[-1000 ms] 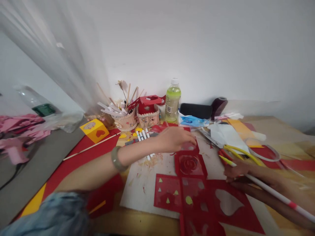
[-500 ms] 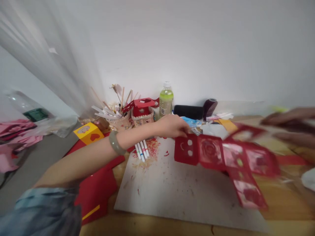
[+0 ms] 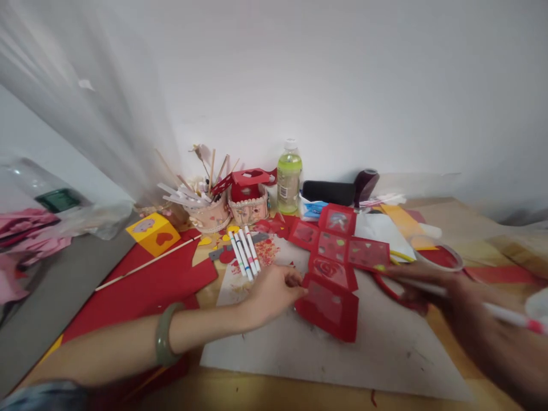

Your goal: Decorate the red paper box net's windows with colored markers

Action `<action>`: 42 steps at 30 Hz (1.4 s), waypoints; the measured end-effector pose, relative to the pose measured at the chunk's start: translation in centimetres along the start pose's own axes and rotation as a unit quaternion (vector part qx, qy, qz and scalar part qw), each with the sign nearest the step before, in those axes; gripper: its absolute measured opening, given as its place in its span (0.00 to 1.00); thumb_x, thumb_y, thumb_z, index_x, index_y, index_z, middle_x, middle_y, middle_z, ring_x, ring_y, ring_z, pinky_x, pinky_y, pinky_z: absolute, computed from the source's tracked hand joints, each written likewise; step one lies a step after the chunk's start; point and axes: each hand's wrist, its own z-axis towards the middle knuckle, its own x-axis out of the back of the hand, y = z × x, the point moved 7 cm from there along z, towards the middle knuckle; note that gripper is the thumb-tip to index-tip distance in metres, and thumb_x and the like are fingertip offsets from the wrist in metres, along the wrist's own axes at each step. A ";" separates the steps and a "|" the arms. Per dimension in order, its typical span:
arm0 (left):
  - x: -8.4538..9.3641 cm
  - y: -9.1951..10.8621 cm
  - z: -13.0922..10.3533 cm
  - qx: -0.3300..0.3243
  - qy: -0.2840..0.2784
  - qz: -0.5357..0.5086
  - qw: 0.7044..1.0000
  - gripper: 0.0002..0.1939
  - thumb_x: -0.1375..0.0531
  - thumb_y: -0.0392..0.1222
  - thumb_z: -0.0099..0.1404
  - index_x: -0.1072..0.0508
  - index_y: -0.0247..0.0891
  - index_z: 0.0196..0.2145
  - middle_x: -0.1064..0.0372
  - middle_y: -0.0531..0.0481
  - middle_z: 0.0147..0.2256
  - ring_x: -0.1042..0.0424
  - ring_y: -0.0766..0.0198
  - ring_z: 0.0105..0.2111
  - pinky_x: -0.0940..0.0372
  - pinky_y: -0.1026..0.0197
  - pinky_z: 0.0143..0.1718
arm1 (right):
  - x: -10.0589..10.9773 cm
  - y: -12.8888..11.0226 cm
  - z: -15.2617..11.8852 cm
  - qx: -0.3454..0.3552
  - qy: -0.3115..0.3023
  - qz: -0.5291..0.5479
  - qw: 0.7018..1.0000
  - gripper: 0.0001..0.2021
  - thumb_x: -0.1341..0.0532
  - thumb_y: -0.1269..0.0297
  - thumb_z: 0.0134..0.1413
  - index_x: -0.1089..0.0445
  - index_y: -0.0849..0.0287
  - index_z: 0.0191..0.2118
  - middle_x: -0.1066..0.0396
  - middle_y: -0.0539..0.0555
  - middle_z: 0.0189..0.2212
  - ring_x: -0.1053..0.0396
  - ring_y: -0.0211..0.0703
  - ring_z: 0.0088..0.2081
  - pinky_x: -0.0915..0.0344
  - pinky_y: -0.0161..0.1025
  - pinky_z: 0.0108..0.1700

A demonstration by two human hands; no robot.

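A red cross-shaped paper cutout (image 3: 333, 240) with windowed panels is held over the grey-white board (image 3: 265, 354). My left hand (image 3: 274, 297), a green bangle on its wrist, pinches the edge of its nearest panel. On the right, my right hand (image 3: 440, 291) is blurred; its fingers are closed around a white marker (image 3: 505, 314) with a pink band, beside the cutout's right panel. Red-and-yellow scissor-like handles (image 3: 391, 288) show by those fingers; whether the hand grips them too is unclear.
Several markers (image 3: 245, 254) lie at the board's upper left. Behind stand two decorated cups (image 3: 209, 214), a green-liquid bottle (image 3: 290, 180) and a black case (image 3: 327, 191). A yellow box (image 3: 153, 234) and red paper (image 3: 141, 297) are at left, a tape roll (image 3: 454, 257) at right.
The cutout has turned and moved left. My left hand has come lower, toward me, at another panel. My right hand has moved down and left, now with a marker visible in it.
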 end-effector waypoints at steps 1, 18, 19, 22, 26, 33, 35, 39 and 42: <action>-0.2 -0.1 -0.2 0.008 -0.007 0.001 1.000 0.03 0.39 0.34 0.54 0.24 0.35 0.28 0.28 0.53 0.24 0.31 0.66 0.25 0.42 0.67 0.24 | -1.6 0.1 -0.5 -0.033 -0.029 0.027 0.999 0.30 0.52 0.34 0.51 0.24 0.54 0.32 0.28 0.57 0.22 0.27 0.50 0.28 0.31 0.43 0.29; -2.4 1.4 1.4 0.001 -0.039 0.001 0.999 0.05 0.40 0.34 0.55 0.30 0.37 0.33 0.28 0.54 0.24 0.30 0.65 0.26 0.42 0.67 0.26 | -7.5 4.0 -1.6 -0.145 -0.071 0.165 0.973 0.12 0.41 0.58 0.52 0.37 0.56 0.23 0.42 0.46 0.19 0.45 0.36 0.22 0.50 0.34 0.23; -2.2 1.4 1.4 -0.004 -0.038 0.014 0.999 0.04 0.41 0.33 0.55 0.29 0.36 0.31 0.28 0.54 0.24 0.30 0.65 0.26 0.42 0.66 0.26 | -7.7 4.1 -1.5 -0.149 -0.075 0.162 0.973 0.11 0.42 0.58 0.53 0.38 0.56 0.23 0.42 0.45 0.19 0.45 0.36 0.22 0.50 0.34 0.24; -1.6 1.6 1.3 -0.024 -0.037 0.060 0.997 0.04 0.42 0.32 0.56 0.27 0.36 0.29 0.27 0.52 0.26 0.29 0.64 0.28 0.41 0.65 0.28 | -8.2 3.4 -0.8 -0.136 -0.101 0.134 0.976 0.11 0.43 0.59 0.53 0.38 0.56 0.23 0.42 0.45 0.19 0.45 0.37 0.23 0.50 0.35 0.25; -1.1 2.3 1.1 -0.070 -0.053 0.132 0.987 0.07 0.43 0.34 0.60 0.24 0.38 0.33 0.26 0.51 0.30 0.29 0.62 0.31 0.38 0.63 0.33 | -8.3 2.2 0.8 -0.094 -0.123 0.089 0.984 0.10 0.44 0.60 0.54 0.37 0.56 0.24 0.40 0.47 0.21 0.43 0.38 0.25 0.48 0.35 0.26; -1.6 2.3 0.1 -0.178 -0.063 0.272 0.944 0.10 0.44 0.36 0.64 0.23 0.41 0.38 0.31 0.48 0.37 0.31 0.61 0.35 0.37 0.61 0.35 | -8.8 2.6 2.5 -0.078 -0.143 0.089 0.983 0.09 0.42 0.60 0.51 0.39 0.57 0.26 0.41 0.45 0.20 0.44 0.35 0.22 0.51 0.34 0.23; -1.9 2.1 -0.2 -0.212 -0.050 0.315 0.924 0.10 0.45 0.36 0.65 0.23 0.42 0.37 0.32 0.49 0.35 0.32 0.63 0.33 0.37 0.63 0.31 | -9.0 2.2 2.7 -0.060 -0.149 0.091 0.983 0.08 0.41 0.61 0.51 0.39 0.57 0.25 0.42 0.45 0.20 0.45 0.35 0.22 0.52 0.34 0.23; -2.2 1.5 -0.3 -0.251 -0.033 0.308 0.917 0.12 0.47 0.34 0.66 0.24 0.42 0.36 0.33 0.51 0.33 0.33 0.66 0.30 0.38 0.65 0.29 | -9.3 1.4 3.2 -0.028 -0.149 0.085 0.985 0.09 0.42 0.64 0.52 0.42 0.57 0.24 0.42 0.45 0.21 0.44 0.35 0.23 0.50 0.34 0.24; -2.1 1.3 -0.3 -0.274 -0.015 0.286 0.918 0.12 0.48 0.36 0.67 0.24 0.42 0.38 0.34 0.50 0.33 0.34 0.67 0.30 0.38 0.66 0.30 | -9.4 1.4 3.4 -0.018 -0.145 0.074 0.987 0.09 0.42 0.64 0.51 0.42 0.57 0.24 0.41 0.46 0.22 0.43 0.36 0.24 0.48 0.34 0.26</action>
